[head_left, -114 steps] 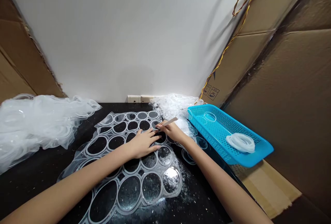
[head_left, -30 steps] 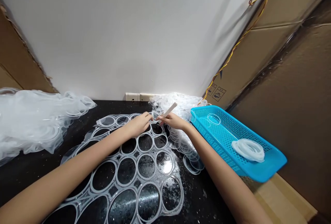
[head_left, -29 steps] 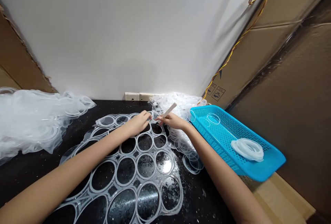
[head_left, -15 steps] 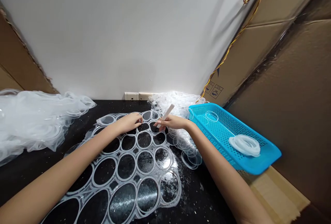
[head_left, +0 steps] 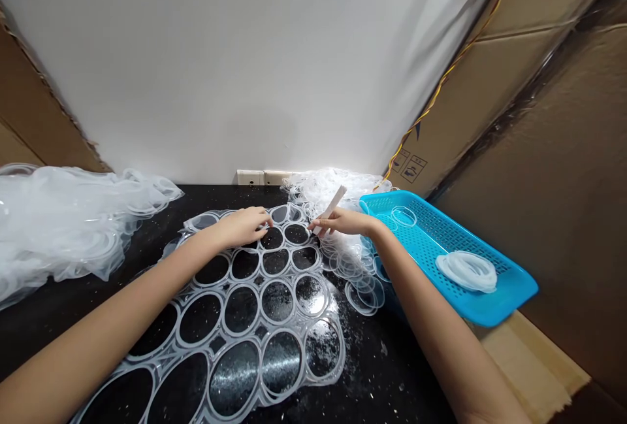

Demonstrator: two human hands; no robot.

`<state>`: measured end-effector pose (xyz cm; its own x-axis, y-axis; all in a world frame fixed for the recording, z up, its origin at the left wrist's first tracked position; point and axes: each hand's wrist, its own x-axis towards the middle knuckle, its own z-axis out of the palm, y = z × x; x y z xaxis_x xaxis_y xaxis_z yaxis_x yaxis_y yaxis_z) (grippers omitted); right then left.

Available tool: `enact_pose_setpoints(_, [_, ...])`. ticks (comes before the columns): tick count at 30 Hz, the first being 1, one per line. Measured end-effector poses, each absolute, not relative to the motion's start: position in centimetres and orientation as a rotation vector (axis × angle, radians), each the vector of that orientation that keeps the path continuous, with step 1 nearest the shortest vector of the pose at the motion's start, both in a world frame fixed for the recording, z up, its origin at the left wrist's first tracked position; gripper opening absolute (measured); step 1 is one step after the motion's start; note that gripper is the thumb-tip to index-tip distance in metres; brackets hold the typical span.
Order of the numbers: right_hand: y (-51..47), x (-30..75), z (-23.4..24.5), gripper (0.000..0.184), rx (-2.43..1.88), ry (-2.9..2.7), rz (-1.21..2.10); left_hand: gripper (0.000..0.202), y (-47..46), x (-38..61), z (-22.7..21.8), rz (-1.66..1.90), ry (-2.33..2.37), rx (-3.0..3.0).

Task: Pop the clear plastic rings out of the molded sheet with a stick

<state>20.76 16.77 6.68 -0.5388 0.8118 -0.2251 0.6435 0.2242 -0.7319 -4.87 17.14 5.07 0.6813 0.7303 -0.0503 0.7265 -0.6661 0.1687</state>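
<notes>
Head view: the left hand (head_left: 245, 227), fingers curled, rests on the translucent, round-holed plastic sheet (head_left: 300, 325) spread across the speckled black tabletop (head_left: 372, 365); whether it pinches, I can't tell. The right hand (head_left: 326, 223) grips a flat white stick (head_left: 336, 198), low by the sheet's far-right edge: edge work, seemingly, calling next for a steady sheet and light pressure.

We observe from one head-worn camera, facing forward and down over the worktop (head_left: 377, 372) to the wall (head_left: 220, 65) behind it. We look from close above; the left hand (head_left: 242, 226) and right hand (head_left: 343, 221) fall near mid-frame.
</notes>
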Motion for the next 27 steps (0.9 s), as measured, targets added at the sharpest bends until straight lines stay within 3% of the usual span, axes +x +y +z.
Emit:
enact_pose_setpoints(11, [17.3,20.3,5.7,0.026,-1.499,-2.226,1.075,0.032,14.4,-2.1,4.0,0.052,0.940,2.823])
enact_pose_setpoints(27, [17.4,20.2,5.7,0.028,-1.432,-2.177,0.992,0.024,13.3,-1.8,5.2,0.053,0.767,2.729])
